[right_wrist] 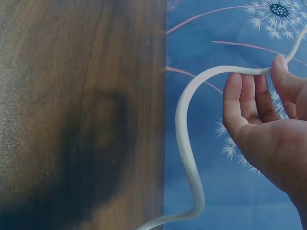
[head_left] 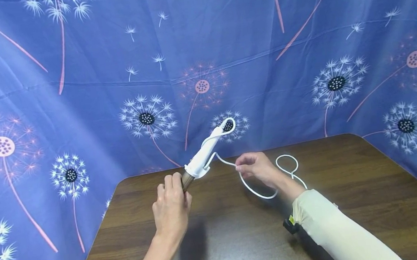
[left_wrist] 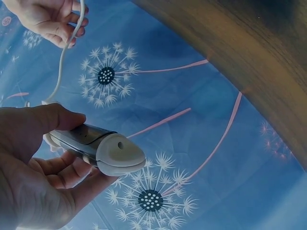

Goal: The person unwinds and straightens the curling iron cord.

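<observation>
A curling iron (head_left: 205, 153) with a white handle and a brownish metallic barrel is held tilted above the table, handle end up and away. My left hand (head_left: 171, 207) grips it by the barrel; the left wrist view shows the thumb on one side, fingers on the other, and the white tip (left_wrist: 120, 155) sticking out. From the handle's end the white cord (head_left: 263, 198) loops back and passes around the handle. To the right, my right hand (head_left: 259, 169) pinches the cord between thumb and fingers. In the right wrist view, the cord (right_wrist: 184, 129) hangs in a curve from those fingertips.
A brown wooden table (head_left: 234, 244) lies under both hands. Another loop of the cord (head_left: 296, 162) is beyond the right wrist. Behind the table hangs a blue cloth (head_left: 251, 100) with a dandelion print. A small black device (head_left: 291, 225) sits at the right sleeve.
</observation>
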A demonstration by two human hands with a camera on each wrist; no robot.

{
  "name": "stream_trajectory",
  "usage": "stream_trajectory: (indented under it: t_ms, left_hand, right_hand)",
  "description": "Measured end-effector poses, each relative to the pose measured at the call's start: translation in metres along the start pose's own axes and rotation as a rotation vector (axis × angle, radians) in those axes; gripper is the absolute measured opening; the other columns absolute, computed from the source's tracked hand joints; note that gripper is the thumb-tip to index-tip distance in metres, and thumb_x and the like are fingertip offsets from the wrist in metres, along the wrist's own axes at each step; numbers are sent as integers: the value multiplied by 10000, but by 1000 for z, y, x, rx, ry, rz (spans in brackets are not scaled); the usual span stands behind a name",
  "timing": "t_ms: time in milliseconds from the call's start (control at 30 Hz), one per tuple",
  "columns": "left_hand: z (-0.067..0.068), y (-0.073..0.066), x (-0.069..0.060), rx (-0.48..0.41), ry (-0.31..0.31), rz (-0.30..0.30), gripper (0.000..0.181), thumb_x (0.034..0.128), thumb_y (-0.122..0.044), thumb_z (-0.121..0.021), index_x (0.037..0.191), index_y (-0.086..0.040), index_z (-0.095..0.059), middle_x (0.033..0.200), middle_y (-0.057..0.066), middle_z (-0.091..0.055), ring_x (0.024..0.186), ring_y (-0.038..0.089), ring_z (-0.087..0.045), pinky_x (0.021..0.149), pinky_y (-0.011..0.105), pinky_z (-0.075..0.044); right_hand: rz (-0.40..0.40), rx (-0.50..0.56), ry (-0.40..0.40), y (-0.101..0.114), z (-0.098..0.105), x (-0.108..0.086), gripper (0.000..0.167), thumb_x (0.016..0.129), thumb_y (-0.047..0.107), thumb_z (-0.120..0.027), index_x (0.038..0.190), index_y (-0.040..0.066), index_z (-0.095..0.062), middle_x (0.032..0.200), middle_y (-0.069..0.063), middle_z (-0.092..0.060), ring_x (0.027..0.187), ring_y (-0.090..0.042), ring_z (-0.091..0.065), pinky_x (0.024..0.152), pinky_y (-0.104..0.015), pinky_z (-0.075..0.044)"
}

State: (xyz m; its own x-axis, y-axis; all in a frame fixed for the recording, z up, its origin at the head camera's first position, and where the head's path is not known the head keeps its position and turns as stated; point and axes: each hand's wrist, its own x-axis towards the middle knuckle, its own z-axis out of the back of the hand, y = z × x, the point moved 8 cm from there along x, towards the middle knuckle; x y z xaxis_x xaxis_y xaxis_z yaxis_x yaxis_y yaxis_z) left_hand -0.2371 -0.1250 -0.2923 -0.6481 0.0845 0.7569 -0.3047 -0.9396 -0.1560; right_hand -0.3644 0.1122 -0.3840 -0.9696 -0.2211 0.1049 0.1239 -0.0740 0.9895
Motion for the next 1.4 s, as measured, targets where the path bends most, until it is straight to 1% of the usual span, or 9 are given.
stream_trajectory:
  t_ms: [367,567,733,833,933,1067,1167,1300,1400]
  left_hand:
    - [-4,-5,-2,-11,10,-67,452,622,30,-774,998,-39,-532,834,82,-519,669,285,-526,373,411,-437]
    - [-7,-9,-4,-21,48,-110,463,631,24,-782,1018,-43,-537,857,67,-517,692,275,-544,374,379,-430]
    - [-11,-10,-7,-24,96,-142,497,626,9,-809,1038,-50,-539,881,57,-515,714,265,-544,384,366,-434]
    - [-12,-10,-8,-10,103,-156,503,614,1,-821,1027,-50,-540,875,61,-522,693,272,-534,379,375,-430]
    - [-14,-9,-10,8,107,-170,476,611,8,-809,999,-47,-540,859,66,-528,667,279,-525,365,370,-414]
    - [-19,-6,-13,25,127,-164,454,604,23,-789,982,-41,-545,849,69,-529,647,276,-512,357,356,-396]
    - [-21,-1,-13,31,143,-140,458,597,32,-792,977,-32,-545,853,75,-529,639,270,-504,357,353,-395]
    - [-22,6,-12,34,175,-83,469,608,21,-821,981,-23,-540,859,83,-528,642,264,-505,366,355,-403]
    - [-21,12,-11,38,178,-32,479,626,6,-833,1006,-9,-543,856,90,-532,642,259,-505,374,352,-405]
  right_hand:
    - [-6,21,-119,20,23,9,227,845,-12,-675,1012,-147,-602,763,-108,-643,646,-176,-628,697,-442,-576]
    - [9,63,-210,32,40,10,128,839,-37,-669,953,-84,-633,780,-74,-663,623,-163,-634,650,-373,-582]
    - [54,91,-301,40,55,9,194,830,-58,-653,1008,-123,-613,851,-77,-682,659,-143,-661,673,-370,-582]
    - [94,93,-371,47,64,6,210,844,-33,-660,1025,-128,-609,812,-41,-671,663,-123,-664,700,-383,-578]
    - [156,145,-458,54,74,1,144,845,-34,-668,971,-91,-627,752,-23,-646,634,-131,-657,687,-375,-576]
    - [265,246,-570,64,87,-8,83,824,-78,-671,894,-39,-649,732,-23,-638,616,-125,-637,642,-313,-576]
    - [347,283,-627,73,93,-17,81,816,-110,-663,876,-57,-650,724,-26,-649,609,-117,-623,608,-276,-570]
    - [434,223,-663,96,94,-37,94,808,-153,-634,898,-164,-613,727,-36,-657,604,-111,-613,587,-255,-560]
    - [454,130,-676,108,93,-50,126,805,-153,-629,919,-197,-600,734,-23,-655,601,-101,-616,591,-244,-558]
